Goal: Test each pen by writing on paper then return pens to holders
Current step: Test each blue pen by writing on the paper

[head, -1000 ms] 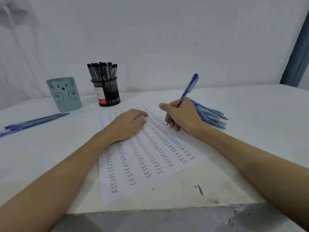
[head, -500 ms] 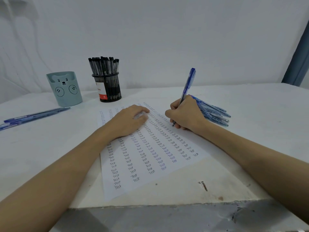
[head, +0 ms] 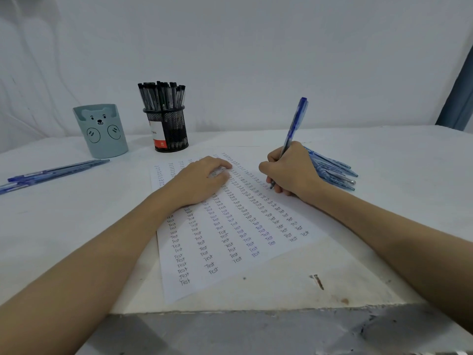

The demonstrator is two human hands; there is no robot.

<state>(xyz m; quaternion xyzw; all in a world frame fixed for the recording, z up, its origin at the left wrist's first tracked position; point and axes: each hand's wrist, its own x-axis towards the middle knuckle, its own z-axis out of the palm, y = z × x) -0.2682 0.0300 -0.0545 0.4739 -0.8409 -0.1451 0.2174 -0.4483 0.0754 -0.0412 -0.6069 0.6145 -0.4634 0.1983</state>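
White sheet of paper [head: 230, 252] lying flat on white tabletop [head: 384, 162], angled slightly, covered in columns of small handwriting. Readable in the nearer rows: "Test", over and over, mostly in black ink, with a few blue entries low in the right-hand columns. Farther rows too small to read.

Right hand [head: 290, 170] curled round translucent blue click pen [head: 294, 126], gripping it low on the barrel, tip down on the paper near the right columns, cap end raised and leaning away. Left hand [head: 202, 179] resting palm-down on the upper part of the sheet, fingers relaxed and only slightly bent, holding nothing.

Just behind the right hand, loose pile of blue pens [head: 332, 170] lying on the table. At far left, a few more blue pens [head: 51, 172] lying side by side.

At the back, black wire-mesh cup [head: 170, 131] packed with upright black-capped pens [head: 162, 96]; white and red label on its side, print too blurred to read. Left of it, pale teal holder with bear face drawn on front [head: 102, 131], contents not visible.
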